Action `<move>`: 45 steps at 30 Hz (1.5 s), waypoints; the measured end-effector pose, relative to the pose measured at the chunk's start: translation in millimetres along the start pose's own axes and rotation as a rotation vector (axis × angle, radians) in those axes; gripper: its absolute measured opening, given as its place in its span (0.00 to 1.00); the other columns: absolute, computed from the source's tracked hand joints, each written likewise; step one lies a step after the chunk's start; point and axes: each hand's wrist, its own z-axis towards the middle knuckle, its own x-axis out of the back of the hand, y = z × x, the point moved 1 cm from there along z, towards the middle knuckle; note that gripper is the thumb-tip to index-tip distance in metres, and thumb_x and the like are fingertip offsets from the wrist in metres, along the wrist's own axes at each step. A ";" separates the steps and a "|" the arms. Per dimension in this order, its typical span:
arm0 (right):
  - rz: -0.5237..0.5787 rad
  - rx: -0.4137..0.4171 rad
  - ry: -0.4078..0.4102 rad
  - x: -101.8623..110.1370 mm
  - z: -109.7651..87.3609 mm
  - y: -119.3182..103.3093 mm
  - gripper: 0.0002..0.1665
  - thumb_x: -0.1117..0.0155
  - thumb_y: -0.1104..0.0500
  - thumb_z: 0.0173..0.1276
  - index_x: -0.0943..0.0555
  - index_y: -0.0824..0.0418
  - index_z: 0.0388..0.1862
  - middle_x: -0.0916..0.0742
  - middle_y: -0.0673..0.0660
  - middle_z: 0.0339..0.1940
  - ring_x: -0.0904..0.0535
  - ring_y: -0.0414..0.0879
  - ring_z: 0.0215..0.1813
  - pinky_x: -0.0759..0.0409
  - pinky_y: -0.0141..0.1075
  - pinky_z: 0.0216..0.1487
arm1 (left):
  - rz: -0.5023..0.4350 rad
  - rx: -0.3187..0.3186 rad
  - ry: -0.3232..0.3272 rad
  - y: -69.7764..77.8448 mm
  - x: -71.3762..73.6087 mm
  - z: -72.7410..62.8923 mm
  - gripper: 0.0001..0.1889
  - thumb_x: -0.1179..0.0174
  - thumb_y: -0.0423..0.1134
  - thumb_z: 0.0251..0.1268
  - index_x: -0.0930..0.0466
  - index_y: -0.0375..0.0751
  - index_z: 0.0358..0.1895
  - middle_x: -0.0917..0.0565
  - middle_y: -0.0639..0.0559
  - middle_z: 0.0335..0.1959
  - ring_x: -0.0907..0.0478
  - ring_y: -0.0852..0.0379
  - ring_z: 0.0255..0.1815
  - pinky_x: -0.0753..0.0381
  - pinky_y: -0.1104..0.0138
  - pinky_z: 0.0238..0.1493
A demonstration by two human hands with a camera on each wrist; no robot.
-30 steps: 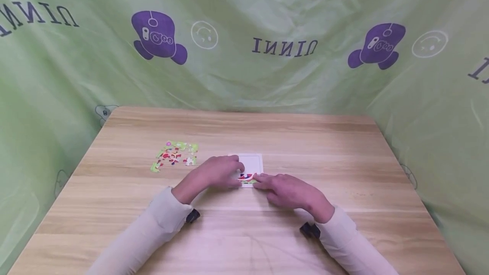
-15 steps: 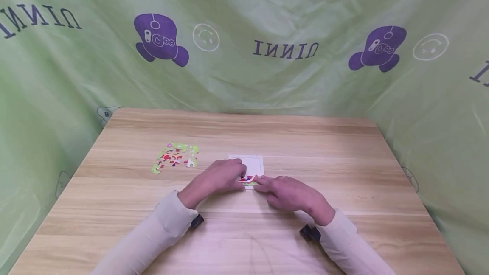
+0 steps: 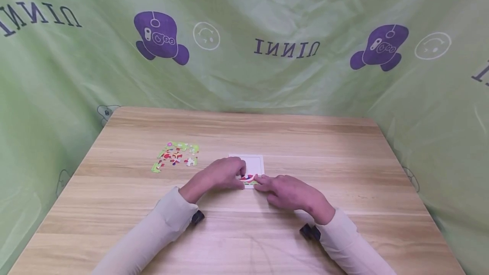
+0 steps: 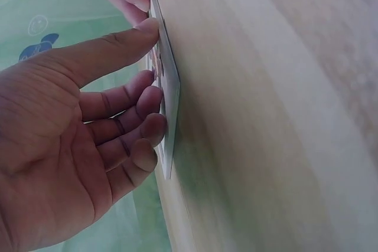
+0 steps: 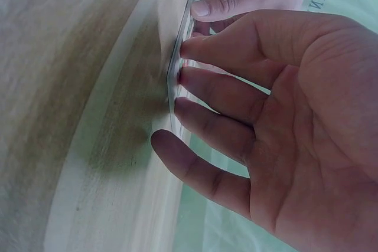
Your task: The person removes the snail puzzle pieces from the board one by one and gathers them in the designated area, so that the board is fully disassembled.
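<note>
A small white puzzle board (image 3: pixel 254 162) lies flat on the table, with joined jigsaw pieces (image 3: pixel 248 178) in red, blue, white and green along its near side. My left hand (image 3: pixel 223 173) touches the board's left part. In the left wrist view its thumb (image 4: pixel 133 39) rests on the board apart from the bent fingers (image 4: pixel 150 101), and no piece shows lifted between them. My right hand (image 3: pixel 288 192) presses extended fingertips (image 5: pixel 184 76) on the board's near right corner. Its little finger (image 5: pixel 171 149) stands off to the side. The left hand hides part of the pieces.
Loose jigsaw pieces (image 3: pixel 175 156) in green, red and white lie at the left of the wooden table (image 3: pixel 305 139). A green curtain (image 3: pixel 244 79) hangs behind and on both sides. Black wrist mounts (image 3: pixel 309 231) sit under the sleeves.
The left hand has shifted slightly to the right over the board. The right hand keeps its place, and the loose pieces lie as before.
</note>
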 end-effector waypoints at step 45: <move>-0.040 0.024 0.005 -0.8 -0.8 0.2 0.27 0.43 0.66 0.73 0.20 0.57 0.70 0.26 0.62 0.74 0.23 0.61 0.66 0.26 0.53 0.66 | -0.048 -0.072 0.208 2.0 -8.3 -6.0 0.09 0.29 0.38 0.63 0.21 0.51 0.31 0.21 0.62 0.25 0.24 0.64 0.27 0.22 0.66 0.33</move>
